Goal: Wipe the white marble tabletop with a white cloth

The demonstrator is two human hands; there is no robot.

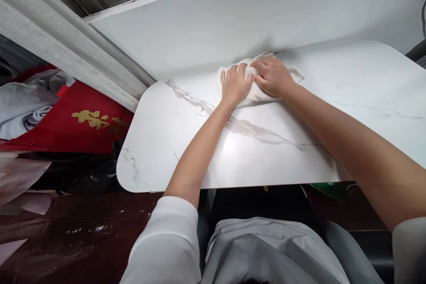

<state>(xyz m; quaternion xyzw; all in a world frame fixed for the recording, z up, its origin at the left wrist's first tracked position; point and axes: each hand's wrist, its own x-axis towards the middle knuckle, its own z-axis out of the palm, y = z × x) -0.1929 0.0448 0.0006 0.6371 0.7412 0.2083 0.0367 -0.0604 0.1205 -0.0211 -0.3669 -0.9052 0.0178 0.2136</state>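
A bunched white cloth (255, 94) lies on the white marble-patterned table (186, 142), near the edge by the wall. My left hand (235, 84) presses on the left part of the cloth, its fingers curled over the fabric. Just to the right, my right hand (274, 76) grips the cloth's other side with bent fingers, its thumb towards the left hand. Parts of the cloth under both palms are hidden.
A pale wall (213, 31) rises behind the table, and a grey-white post (76, 35) stands at its left corner. Left of the table are a red bag with gold markings (76, 120) and some pale fabric (26, 102). The floor (83, 239) is dark red and shiny.
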